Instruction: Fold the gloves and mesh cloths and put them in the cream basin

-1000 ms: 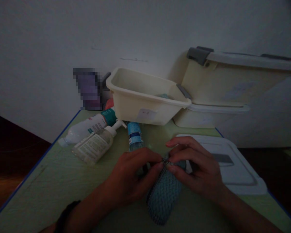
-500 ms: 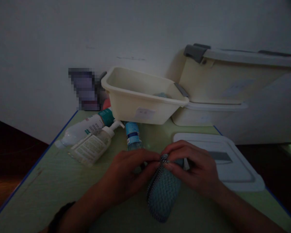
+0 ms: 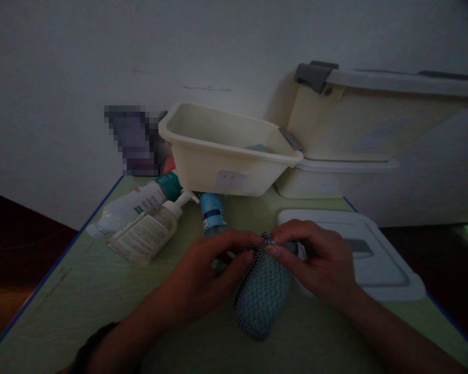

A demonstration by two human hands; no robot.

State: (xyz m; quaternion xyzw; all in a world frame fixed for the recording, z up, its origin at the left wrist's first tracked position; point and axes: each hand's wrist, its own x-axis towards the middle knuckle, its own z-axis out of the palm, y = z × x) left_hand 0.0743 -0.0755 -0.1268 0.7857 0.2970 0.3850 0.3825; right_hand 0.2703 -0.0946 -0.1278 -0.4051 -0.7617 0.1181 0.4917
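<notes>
A blue, bumpy-textured scrubbing sponge (image 3: 265, 296) with a black-and-white speckled edge hangs between my hands, its long body pointing down toward me. My right hand (image 3: 315, 254) pinches its top edge between thumb and fingertips. The thumb and index finger of my left hand (image 3: 214, 270) close on the speckled edge at the upper left. Behind my left hand lies a bottle with a blue label (image 3: 212, 212), its near end hidden by the fingers. A flat white lid (image 3: 398, 265) with a grey patch lies beyond my right hand.
An open cream bin (image 3: 203, 161), with something blue inside, stands at the back. Right of it are stacked cream boxes (image 3: 335, 124) with grey latches. A pump bottle (image 3: 148, 234) and a white-and-green bottle (image 3: 128, 208) lie on the green table (image 3: 54, 311) at left.
My hands and the sponge's top have risen slightly in view. My left thumb has slid down and left along the edge, a little apart from the index fingertip.
</notes>
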